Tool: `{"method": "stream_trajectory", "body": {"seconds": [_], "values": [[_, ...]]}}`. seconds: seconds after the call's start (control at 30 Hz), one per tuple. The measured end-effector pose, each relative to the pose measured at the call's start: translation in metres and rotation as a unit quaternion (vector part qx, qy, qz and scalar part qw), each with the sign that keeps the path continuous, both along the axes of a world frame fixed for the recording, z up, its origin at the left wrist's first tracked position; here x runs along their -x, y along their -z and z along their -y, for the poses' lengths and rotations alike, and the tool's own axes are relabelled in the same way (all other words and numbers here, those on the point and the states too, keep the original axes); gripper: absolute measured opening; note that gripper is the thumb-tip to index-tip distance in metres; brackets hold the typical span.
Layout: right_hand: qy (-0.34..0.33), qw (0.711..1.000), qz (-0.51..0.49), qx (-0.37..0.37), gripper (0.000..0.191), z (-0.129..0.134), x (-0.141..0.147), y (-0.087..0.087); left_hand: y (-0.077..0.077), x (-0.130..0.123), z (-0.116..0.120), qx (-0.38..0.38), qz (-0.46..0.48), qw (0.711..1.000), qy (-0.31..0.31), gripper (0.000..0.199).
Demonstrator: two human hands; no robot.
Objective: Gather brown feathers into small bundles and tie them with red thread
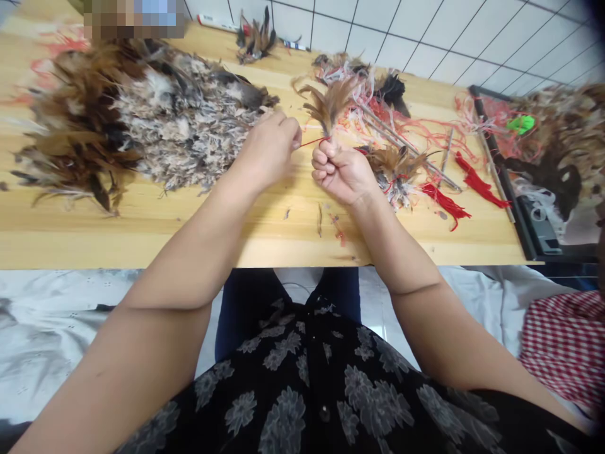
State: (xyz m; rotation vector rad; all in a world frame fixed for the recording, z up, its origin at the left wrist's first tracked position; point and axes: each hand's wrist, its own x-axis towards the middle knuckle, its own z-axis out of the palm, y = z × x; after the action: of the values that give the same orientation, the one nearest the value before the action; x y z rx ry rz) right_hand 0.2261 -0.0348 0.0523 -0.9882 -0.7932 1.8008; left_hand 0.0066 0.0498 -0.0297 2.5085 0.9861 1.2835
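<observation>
Feather bundle [329,106], brown plumes fanning upward, and it's right in the middle of the action, held just above the wooden table [212,243]! The right hand [343,171] has it by the base, fingers curled in tight and thumb pressed over them. Across from it, the left hand [273,146] is closed too, its fingertips on the end of a red thread [311,144], and that thread runs in a short, taut line over to the bundle's base. The two hands are near each other but apart. Over on the left, what a heap: a big feather pile [184,126], fluffy grey-white in the middle, long brown plumes at the far side. Up by the tiled wall [359,28] sits a small dark feather tuft [256,39], with a marker [217,24] beside it. Just right of the right hand lies another feather bundle with red thread around it [397,169], then two red thread hanks [445,200], and thin sticks [406,146] slanting across the table near tangled pink and white strings [352,116]. Far right, a black-rimmed tray [511,208] carries more feathers, white string and a bright green item [520,123], too small to identify.
</observation>
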Motion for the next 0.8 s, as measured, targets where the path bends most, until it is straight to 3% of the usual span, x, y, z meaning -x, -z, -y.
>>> {"method": "stream_trajectory", "body": {"seconds": [0.13,0.2,0.27,0.3,0.37,0.43,0.47,0.6,0.7,0.73,0.77,0.8], "values": [[-0.01,1.0,0.009,-0.016,0.039,-0.001,-0.003,0.0,-0.013,0.005,0.004,0.022,-0.03,0.998,0.058,0.011],[-0.004,0.996,0.077,-0.048,0.037,-0.006,-0.004,0.007,-0.024,0.005,0.012,0.024,-0.052,0.996,0.07,0.014],[0.012,0.972,0.21,-0.106,0.037,-0.012,-0.004,0.017,-0.037,0.0,0.026,0.026,-0.067,0.995,0.069,0.014],[0.02,0.943,0.299,-0.146,0.038,-0.015,-0.004,0.022,-0.043,-0.005,0.033,0.031,-0.072,0.995,0.069,0.013],[0.02,0.844,0.481,-0.235,0.037,-0.018,-0.005,0.031,-0.051,-0.015,0.046,0.036,-0.085,0.993,0.079,0.012],[0.014,0.755,0.59,-0.288,0.032,-0.017,-0.006,0.037,-0.053,-0.026,0.053,0.025,-0.099,0.992,0.079,0.015],[0.011,0.73,0.614,-0.301,0.029,-0.016,-0.007,0.038,-0.052,-0.03,0.053,0.014,-0.101,0.992,0.077,0.017],[-0.009,0.696,0.646,-0.313,0.023,-0.008,-0.009,0.03,-0.043,-0.034,0.039,-0.004,-0.052,0.995,0.081,0.016],[-0.114,0.652,0.659,-0.358,0.023,-0.005,-0.008,0.021,-0.038,-0.017,0.021,0.029,0.009,0.996,0.088,0.014],[-0.156,0.652,0.642,-0.373,0.025,-0.004,-0.007,0.019,-0.036,-0.009,0.015,0.045,0.014,0.994,0.095,0.014],[-0.186,0.67,0.61,-0.379,0.028,-0.004,-0.006,0.018,-0.035,-0.001,0.009,0.065,0.011,0.992,0.107,0.017],[-0.199,0.707,0.565,-0.375,0.032,-0.003,-0.005,0.019,-0.034,0.006,0.004,0.086,0.017,0.989,0.121,0.022]]}}
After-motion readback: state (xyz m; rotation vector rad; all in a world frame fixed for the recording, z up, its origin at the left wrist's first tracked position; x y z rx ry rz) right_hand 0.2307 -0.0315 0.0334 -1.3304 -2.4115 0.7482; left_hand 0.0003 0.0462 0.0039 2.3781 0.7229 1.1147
